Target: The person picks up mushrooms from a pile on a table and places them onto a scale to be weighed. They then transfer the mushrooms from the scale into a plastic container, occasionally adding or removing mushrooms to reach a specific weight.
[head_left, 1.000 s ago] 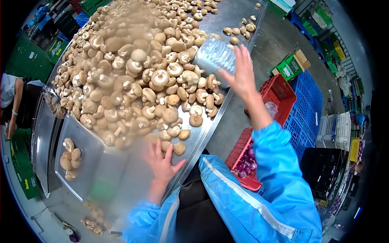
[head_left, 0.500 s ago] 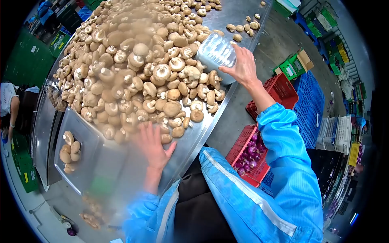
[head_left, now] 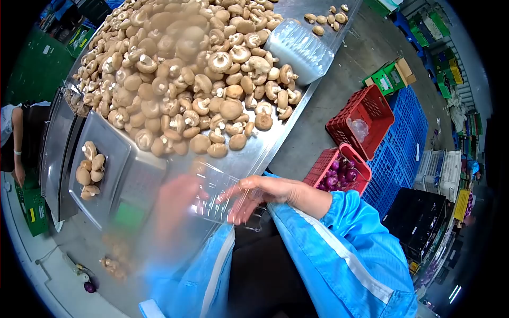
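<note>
My right hand (head_left: pixel 265 193) is at the near edge of the metal table, its fingers against a clear plastic tray (head_left: pixel 214 193). On the tray's other side is my left hand (head_left: pixel 180 204), blurred, its fingers smeared. A large pile of brown mushrooms (head_left: pixel 159 79) covers the table (head_left: pixel 275 140) beyond both hands. A stack of clear trays (head_left: pixel 299 50) stands at the pile's right side, by the table's edge. Several mushrooms (head_left: pixel 90 169) lie on a grey platter (head_left: pixel 114 159) at the left.
Right of the table are a red crate (head_left: pixel 366 114), another crate holding purple onions (head_left: pixel 336 175), blue pallets (head_left: pixel 405 138) and a green box (head_left: pixel 389 79). A person's arm (head_left: pixel 18 138) shows at the far left. A few loose mushrooms (head_left: pixel 328 18) lie at the top right.
My right hand has moved from the tray stack to the near edge, and a clear tray is now between my hands. My left hand has come back from the pile.
</note>
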{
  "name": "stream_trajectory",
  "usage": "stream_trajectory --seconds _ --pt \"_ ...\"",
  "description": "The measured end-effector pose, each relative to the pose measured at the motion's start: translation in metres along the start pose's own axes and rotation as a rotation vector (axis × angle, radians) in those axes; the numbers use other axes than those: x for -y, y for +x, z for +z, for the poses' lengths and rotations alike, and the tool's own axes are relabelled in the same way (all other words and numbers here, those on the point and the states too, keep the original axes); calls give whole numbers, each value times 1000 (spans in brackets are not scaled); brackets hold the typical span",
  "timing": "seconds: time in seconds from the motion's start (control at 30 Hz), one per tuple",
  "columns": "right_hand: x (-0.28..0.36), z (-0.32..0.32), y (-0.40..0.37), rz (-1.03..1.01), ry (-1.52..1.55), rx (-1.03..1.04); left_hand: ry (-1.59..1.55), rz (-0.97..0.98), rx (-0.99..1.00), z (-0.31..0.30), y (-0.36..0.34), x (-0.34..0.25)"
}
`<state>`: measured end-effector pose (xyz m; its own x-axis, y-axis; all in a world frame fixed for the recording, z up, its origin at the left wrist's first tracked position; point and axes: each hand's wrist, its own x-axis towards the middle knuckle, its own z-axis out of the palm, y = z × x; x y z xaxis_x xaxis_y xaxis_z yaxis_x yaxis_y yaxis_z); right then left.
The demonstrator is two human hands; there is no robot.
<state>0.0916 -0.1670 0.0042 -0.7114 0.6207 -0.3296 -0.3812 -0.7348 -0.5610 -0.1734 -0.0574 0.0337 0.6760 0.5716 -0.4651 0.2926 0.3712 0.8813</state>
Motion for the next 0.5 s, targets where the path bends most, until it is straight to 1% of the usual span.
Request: stream_trajectory --seconds 0.03,0.07,0.1,0.17,0.2,0.23,0.3,0.33,0.37,0.43,0.5 --pt "-10 1 4 53 146 8 65 127 -105 9 -4 18" --pt "-17 5 6 26 215 -86 -14 -29 -148 9 -13 25" --pt "-22 5 5 42 190 -207 -94 -186 -191 10 -22 25" --pt "-31 -3 -5 76 133 -452 -132 -212 -314 4 -37 60" --pt "-39 -10 -9 128 -60 -472 -154 -223 -377 3 -43 75" --pt "-40 -6 -11 192 -98 -547 -200 -269 -376 6 -48 80" --pt "-41 15 -11 215 -341 -587 -292 -356 -374 12 -54 88" --pt "-48 20 -9 161 -409 -608 -393 -454 -354 11 -53 93" --pt "-48 23 -5 173 -464 -641 -474 -494 -328 12 -49 94" --pt "-39 29 0 176 -488 -765 -636 -576 -275 15 -35 91" --pt "-37 17 0 149 -456 -877 -711 -571 -248 15 -13 85"
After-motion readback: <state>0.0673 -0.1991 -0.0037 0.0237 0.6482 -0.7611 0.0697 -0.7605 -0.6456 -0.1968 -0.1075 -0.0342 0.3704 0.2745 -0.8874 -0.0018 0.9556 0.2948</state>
